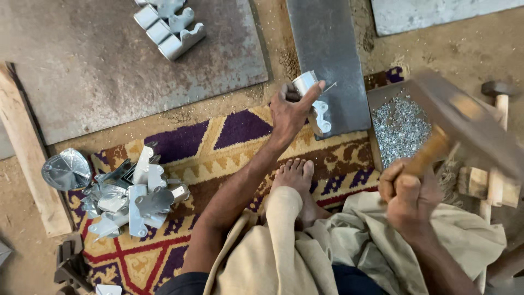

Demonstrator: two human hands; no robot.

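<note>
My left hand [289, 109] grips a shiny bent metal bracket [312, 104] and pinches a thin nail against it, over the near end of a dark steel plate [326, 54]. My right hand [408, 194] is closed around the wooden handle of a hammer [434, 150], raised and blurred to the right. My bare foot [295, 180] rests on the patterned rug between the hands.
A box of small silvery nails [401, 128] sits right of the plate. A heap of metal brackets [134, 196] lies on the rug [229, 147] at left, beside a round metal cap [66, 169]. Stacked brackets [170, 27] rest on a rusty sheet. Another hammer [499, 93] stands far right.
</note>
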